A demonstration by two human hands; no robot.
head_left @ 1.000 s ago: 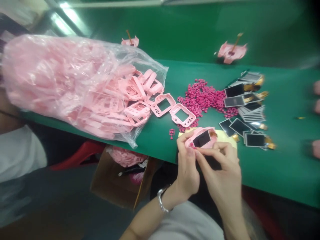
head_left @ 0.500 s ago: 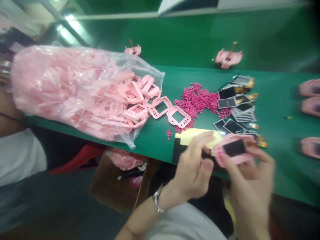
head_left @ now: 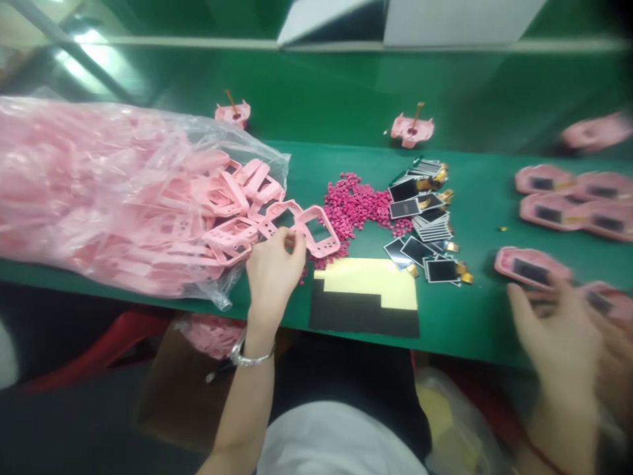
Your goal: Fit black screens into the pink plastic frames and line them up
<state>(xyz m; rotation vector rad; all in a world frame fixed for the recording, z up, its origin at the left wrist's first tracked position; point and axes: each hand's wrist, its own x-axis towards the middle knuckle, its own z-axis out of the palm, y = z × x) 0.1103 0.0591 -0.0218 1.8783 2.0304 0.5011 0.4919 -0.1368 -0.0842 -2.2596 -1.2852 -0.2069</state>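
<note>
On the left, my left hand (head_left: 274, 270), with a silver bracelet at its wrist, pinches the edge of an empty pink plastic casing (head_left: 326, 245) with a square window and small button holes. The casing's corner is tilted up beside a pile of magenta button pieces (head_left: 359, 204). Over on the right, my right hand (head_left: 558, 330) is blurred, its thumb and fingers apart, close beside a pink casing fitted with a dark screen (head_left: 529, 270) on the table. Whether the fingertips still touch that casing I cannot tell.
A clear bag of pink casings (head_left: 113, 198) covers the left side. Small screens with gold ribbon cables (head_left: 420, 251) lie beyond a black-and-yellow sheet (head_left: 363, 316). More fitted casings (head_left: 548, 211) stand at right, where another person's hand (head_left: 616, 343) shows, blurred.
My right hand has carried the casing with the screen rightward and set it on the table. My left hand has moved left and taken hold of an empty casing. The view has shifted right.
</note>
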